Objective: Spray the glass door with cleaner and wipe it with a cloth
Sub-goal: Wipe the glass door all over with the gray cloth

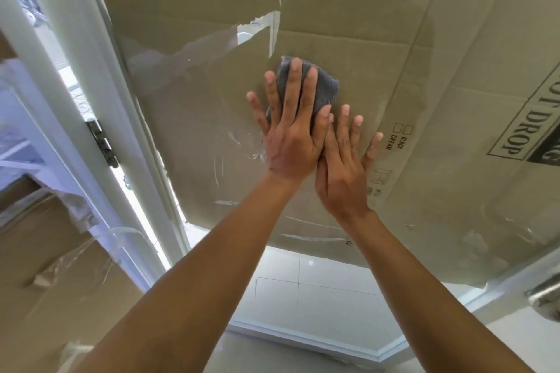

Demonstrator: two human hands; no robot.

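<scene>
Wiping underway, no sprayer seen: left hand (291, 136), fingers straight, presses grey cloth (325, 89) mid-pane on glass door (188, 94), right hand (342, 169) flat alongside; smears toward hinge edge, wiping probably unfinished.

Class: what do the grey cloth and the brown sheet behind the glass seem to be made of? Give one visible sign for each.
Grey cloth: probably microfibre or terry, matt, with a fuzzy, napped surface, pressed under the left hand. Brown sheet: corrugated cardboard by the look, matt, with fold creases, a torn edge and printed box lettering.
</scene>
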